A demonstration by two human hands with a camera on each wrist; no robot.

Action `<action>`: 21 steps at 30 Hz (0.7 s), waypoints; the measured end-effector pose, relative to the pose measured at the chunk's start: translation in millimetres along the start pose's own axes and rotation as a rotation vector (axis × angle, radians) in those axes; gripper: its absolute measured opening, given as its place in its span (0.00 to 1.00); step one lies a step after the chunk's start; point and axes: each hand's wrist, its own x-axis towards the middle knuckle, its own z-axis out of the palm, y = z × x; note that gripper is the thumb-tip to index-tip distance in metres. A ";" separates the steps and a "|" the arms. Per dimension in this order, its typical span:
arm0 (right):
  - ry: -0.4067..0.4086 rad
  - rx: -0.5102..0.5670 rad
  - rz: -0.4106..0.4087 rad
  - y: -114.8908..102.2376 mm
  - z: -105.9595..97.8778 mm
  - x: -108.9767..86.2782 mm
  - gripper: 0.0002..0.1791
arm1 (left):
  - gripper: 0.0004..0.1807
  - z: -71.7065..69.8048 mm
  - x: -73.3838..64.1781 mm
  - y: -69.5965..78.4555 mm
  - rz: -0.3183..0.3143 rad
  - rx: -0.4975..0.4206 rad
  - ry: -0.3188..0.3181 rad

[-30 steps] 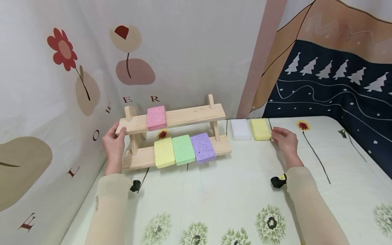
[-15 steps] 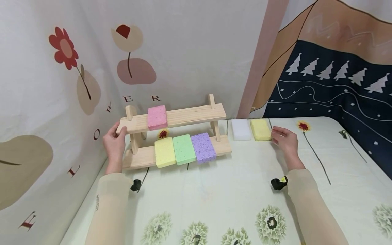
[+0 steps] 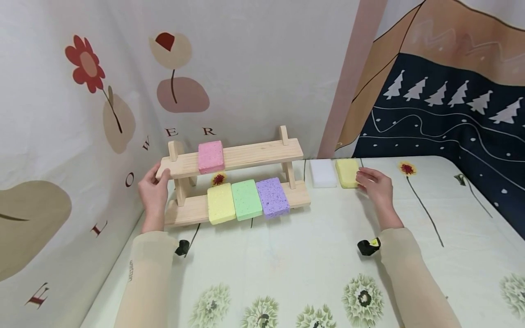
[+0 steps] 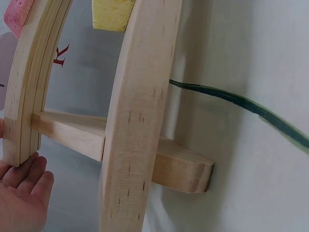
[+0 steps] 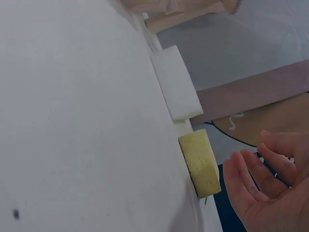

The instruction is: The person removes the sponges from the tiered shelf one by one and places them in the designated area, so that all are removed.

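My left hand (image 3: 153, 196) grips the left end of the upper board of a two-tier wooden shelf (image 3: 254, 152), thumb on top; in the left wrist view its fingers (image 4: 34, 176) curl under the board's end. A pink sponge (image 3: 211, 157) lies on the upper tier. Along the lower tier sit a yellow sponge (image 3: 221, 203), a green sponge (image 3: 247, 199) and a speckled purple sponge (image 3: 272, 197), side by side. My right hand (image 3: 378, 189) hovers at the right edge of another yellow sponge (image 5: 200, 162) on the table, fingers loosely bent, nothing held.
A white sponge-like block (image 3: 323, 173) lies between the shelf and the second yellow sponge. Printed fabric walls (image 3: 262, 68) rise close behind and on the left. The table is covered by a flower-print cloth (image 3: 283, 259).
My right hand has moved slightly left, and its fingertips now overlap the yellow sponge's right edge in the head view. The left hand keeps its grip on the shelf.
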 end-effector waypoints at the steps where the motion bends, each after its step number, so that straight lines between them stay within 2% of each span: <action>1: -0.001 0.006 -0.010 -0.1 1.3 -0.9 0.25 | 0.28 0.0 0.0 0.1 0.000 0.001 0.001; 9: -0.023 0.109 -0.056 -1.4 11.8 -6.1 0.23 | 0.28 0.2 0.8 -0.6 -0.007 0.005 0.002; 16: -0.059 0.044 -0.023 -8.9 20.7 -11.5 0.25 | 0.27 1.1 2.1 -3.9 0.025 -0.005 0.011; 21: -0.090 0.020 -0.044 -13.1 27.6 -14.5 0.25 | 0.28 1.0 2.3 -3.9 0.032 -0.006 0.007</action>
